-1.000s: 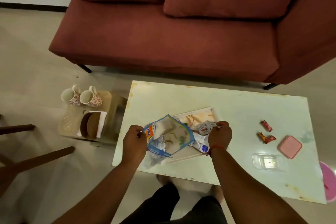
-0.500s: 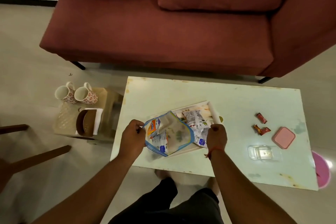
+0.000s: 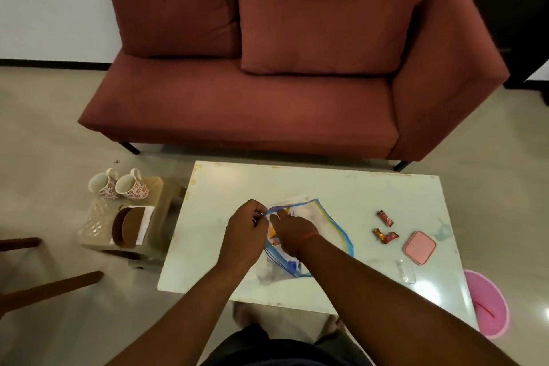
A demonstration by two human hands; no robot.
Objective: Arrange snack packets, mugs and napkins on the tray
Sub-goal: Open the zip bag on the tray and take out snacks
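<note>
A clear zip bag (image 3: 323,226) with a blue rim lies on the white table (image 3: 341,187), with snack packets (image 3: 271,232) showing inside it. My left hand (image 3: 245,230) pinches the bag's rim at its left end. My right hand (image 3: 289,232) reaches across to the bag's mouth, its fingertips next to my left hand's; I cannot see whether they grip. The bag and my hands hide the tray. Two floral mugs (image 3: 118,186) stand on a low stool (image 3: 160,205) left of the table, with white napkins (image 3: 147,218) under brown coasters (image 3: 127,227).
Wrapped sweets (image 3: 385,227), a pink box (image 3: 419,247) and a clear plastic container (image 3: 406,271) lie on the table's right side. A pink bucket (image 3: 487,306) stands on the floor at right. A red sofa (image 3: 267,92) is behind the table, and wooden chair legs (image 3: 47,291) are at left.
My right hand has left the bag's right side and moved left to the bag's mouth beside my left hand. The bag now covers the tray. My head has tilted up.
</note>
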